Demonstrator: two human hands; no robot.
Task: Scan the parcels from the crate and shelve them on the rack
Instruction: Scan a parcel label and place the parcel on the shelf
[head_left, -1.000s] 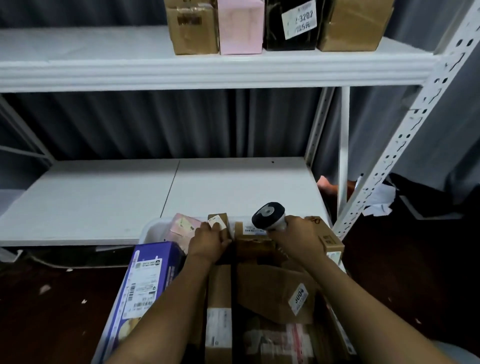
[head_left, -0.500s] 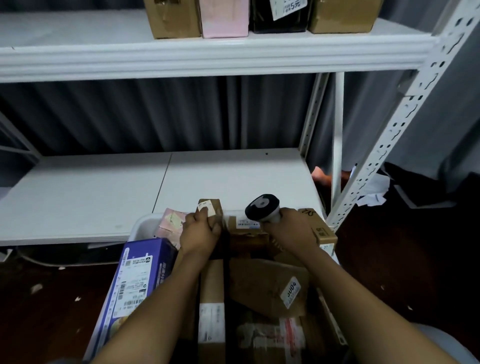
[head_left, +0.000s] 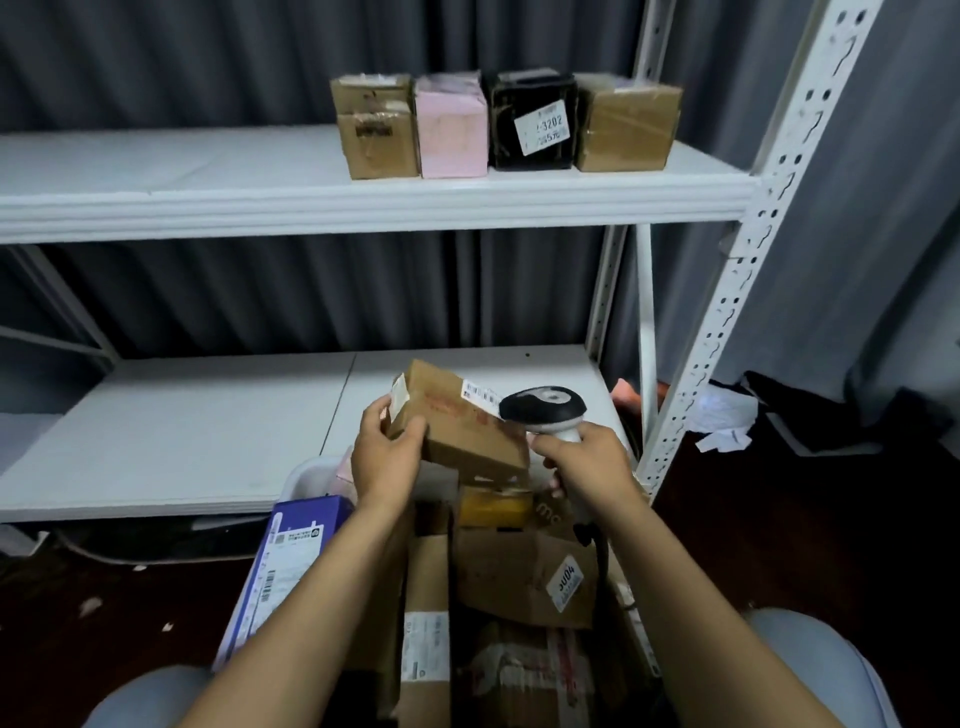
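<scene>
Before the rack (head_left: 727, 332), above the crate (head_left: 306, 475), the left hand (head_left: 387, 462) has its grip round a tilted brown parcel (head_left: 462, 431); the right hand (head_left: 587, 462) has its grip round a scanner (head_left: 543, 408) just beside it. A grey curtain (head_left: 208, 296) hangs behind the rack.

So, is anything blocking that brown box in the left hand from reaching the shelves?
Nothing visible does. The left hand holds the brown box in front of the lower shelf; the scanner in the right hand is beside it.
</scene>
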